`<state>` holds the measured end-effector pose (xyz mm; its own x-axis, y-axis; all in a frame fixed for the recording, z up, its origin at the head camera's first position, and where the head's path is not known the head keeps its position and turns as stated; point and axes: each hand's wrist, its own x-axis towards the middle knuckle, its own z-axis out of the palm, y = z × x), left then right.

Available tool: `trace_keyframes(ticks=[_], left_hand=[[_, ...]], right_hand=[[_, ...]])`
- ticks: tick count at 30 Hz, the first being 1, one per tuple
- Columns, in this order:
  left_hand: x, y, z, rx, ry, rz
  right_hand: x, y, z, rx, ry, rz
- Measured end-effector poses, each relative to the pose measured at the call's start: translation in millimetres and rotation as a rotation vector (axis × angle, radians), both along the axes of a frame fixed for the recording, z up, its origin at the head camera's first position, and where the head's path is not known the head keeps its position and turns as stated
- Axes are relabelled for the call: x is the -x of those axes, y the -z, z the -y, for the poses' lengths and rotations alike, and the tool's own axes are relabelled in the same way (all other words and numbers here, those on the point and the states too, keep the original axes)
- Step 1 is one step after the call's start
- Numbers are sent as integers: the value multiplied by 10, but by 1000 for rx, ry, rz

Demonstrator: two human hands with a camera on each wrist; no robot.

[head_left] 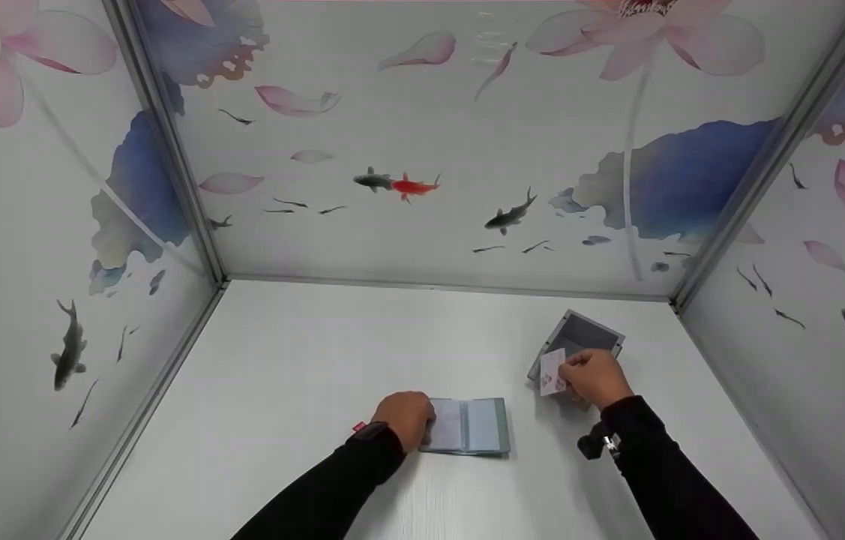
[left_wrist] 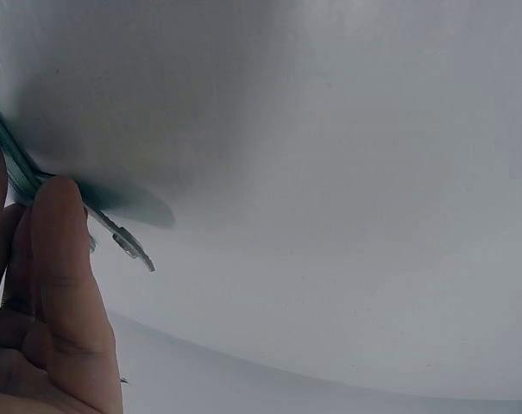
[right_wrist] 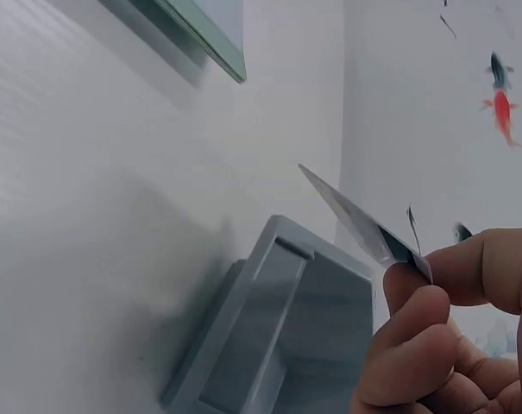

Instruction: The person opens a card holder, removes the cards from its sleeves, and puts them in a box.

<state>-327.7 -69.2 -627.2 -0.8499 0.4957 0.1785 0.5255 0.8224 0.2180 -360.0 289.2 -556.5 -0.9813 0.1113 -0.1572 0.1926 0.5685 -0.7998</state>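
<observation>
Our right hand (head_left: pixel 596 376) pinches the card (head_left: pixel 551 372) by one edge over the grey box (head_left: pixel 596 328); our left hand (head_left: pixel 403 418) grips the left edge of the open booklet (head_left: pixel 483 427) on the counter (head_left: pixel 317 345). We judge the card light, fairly stiff (perhaps slippery) and best held by an edge; the booklet seems bendable.

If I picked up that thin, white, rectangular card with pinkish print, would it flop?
Probably not: the card sticks out straight from the right hand, which pinches it near one edge, so it seems fairly stiff. Looking so thin, it's likely very light.
</observation>
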Motion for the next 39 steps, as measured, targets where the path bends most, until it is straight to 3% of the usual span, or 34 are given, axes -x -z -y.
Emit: trace_keyframes(ticks=[6, 12, 20, 30, 39], left_hand=[[22, 30, 2, -1, -7, 3], [31, 49, -3, -18, -14, 20], [26, 40, -12, -23, -35, 41], [24, 97, -29, 21, -12, -25], [49, 125, 1, 32, -18, -32]], right_hand=[[102, -63, -149, -106, 3, -71], [285, -18, -236, -221, 24, -144], [544, 96, -141, -250, 51, -212], [724, 285, -71, -298, 61, -129], [754, 386, -38, -285, 22, -69]])
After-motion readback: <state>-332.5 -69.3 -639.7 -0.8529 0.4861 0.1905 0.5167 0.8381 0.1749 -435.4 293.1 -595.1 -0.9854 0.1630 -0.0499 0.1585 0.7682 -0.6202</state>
